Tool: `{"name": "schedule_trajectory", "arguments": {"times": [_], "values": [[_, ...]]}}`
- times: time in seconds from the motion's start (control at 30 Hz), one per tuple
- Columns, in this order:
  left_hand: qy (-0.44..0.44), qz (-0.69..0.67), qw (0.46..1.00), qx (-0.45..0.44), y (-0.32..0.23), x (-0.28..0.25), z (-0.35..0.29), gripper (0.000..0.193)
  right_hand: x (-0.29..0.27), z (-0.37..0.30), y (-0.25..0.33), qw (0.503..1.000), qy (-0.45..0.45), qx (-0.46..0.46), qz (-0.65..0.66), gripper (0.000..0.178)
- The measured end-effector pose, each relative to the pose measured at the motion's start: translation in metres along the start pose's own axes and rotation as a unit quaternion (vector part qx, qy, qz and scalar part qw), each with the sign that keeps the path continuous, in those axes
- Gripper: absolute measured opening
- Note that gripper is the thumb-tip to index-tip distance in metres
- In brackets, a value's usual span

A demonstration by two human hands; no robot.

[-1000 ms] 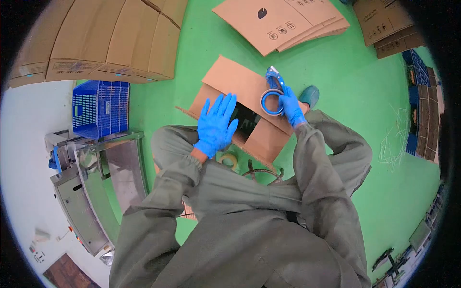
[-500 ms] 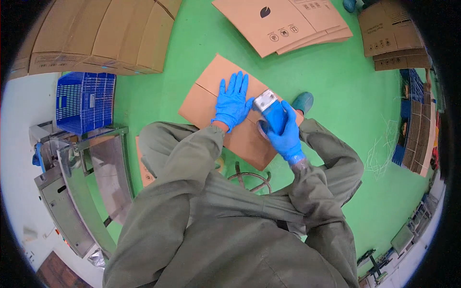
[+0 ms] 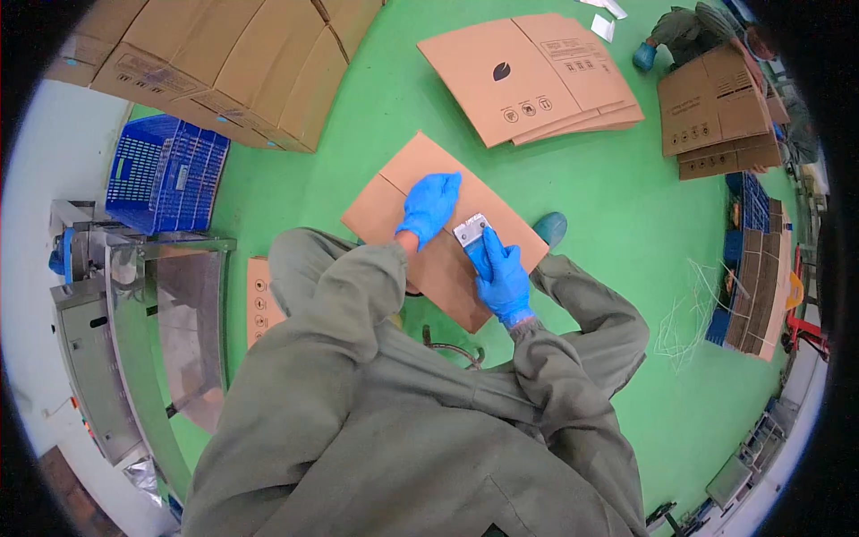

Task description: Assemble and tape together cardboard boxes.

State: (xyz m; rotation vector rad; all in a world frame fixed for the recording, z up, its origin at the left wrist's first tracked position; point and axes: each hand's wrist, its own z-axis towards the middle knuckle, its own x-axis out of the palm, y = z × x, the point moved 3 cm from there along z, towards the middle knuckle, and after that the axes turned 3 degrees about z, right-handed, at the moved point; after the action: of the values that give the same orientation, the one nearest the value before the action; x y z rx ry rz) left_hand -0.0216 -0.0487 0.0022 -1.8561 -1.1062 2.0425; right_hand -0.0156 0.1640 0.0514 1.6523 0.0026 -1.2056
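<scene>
A flat brown cardboard carton (image 3: pixel 465 282), creased near its far left end, lies across in front of my lap. Over its left part is my left hand (image 3: pixel 431 208) in a blue glove, fingers curled inward; whatever they may hold is hidden. To the right, my right hand (image 3: pixel 503 285), gloved too, wraps around a tape dispenser (image 3: pixel 474 240) with a blue body and a metal plate at its head. The dispenser is tilted over the middle of the cardboard, its head pointing away from me. I cannot tell whether it touches the surface.
Ahead lies a stack of flat cartons (image 3: pixel 528 80) on the green floor. Tall boxes (image 3: pixel 233 63) and a blue crate (image 3: pixel 165 174) stand left, above a metal machine (image 3: pixel 98 358). A co-worker (image 3: pixel 698 36) is beside cartons (image 3: pixel 716 107) at far right; loose straps (image 3: pixel 689 313) lie nearer.
My left hand has gone from flat with spread fingers to curled. My right hand has moved left and nearer to me with the tape dispenser. The view has shifted, showing more of the co-worker.
</scene>
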Motion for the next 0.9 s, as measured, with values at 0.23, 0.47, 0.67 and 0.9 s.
{"name": "schedule_trajectory", "arguments": {"times": [0.23,0.47,0.67,0.9], "values": [[0.172,0.001,0.982,-0.073,-0.085,-0.054,-0.01,0.069,-0.014,-0.003,-0.002,0.999,0.022,0.021,-0.028,0.077],[0.198,-0.114,0.969,-0.091,-0.019,-0.006,-0.008,0.067,-0.008,0.004,0.004,0.998,0.051,0.005,-0.029,0.081],[-0.049,0.002,0.995,-0.084,0.017,-0.018,0.008,0.058,-0.014,0.03,0.03,0.995,0.089,-0.029,-0.045,0.082],[-0.071,0.096,0.981,-0.152,0.176,-0.114,0.067,0.056,0.042,0.122,0.088,0.957,0.247,0.023,-0.15,0.076]]}}
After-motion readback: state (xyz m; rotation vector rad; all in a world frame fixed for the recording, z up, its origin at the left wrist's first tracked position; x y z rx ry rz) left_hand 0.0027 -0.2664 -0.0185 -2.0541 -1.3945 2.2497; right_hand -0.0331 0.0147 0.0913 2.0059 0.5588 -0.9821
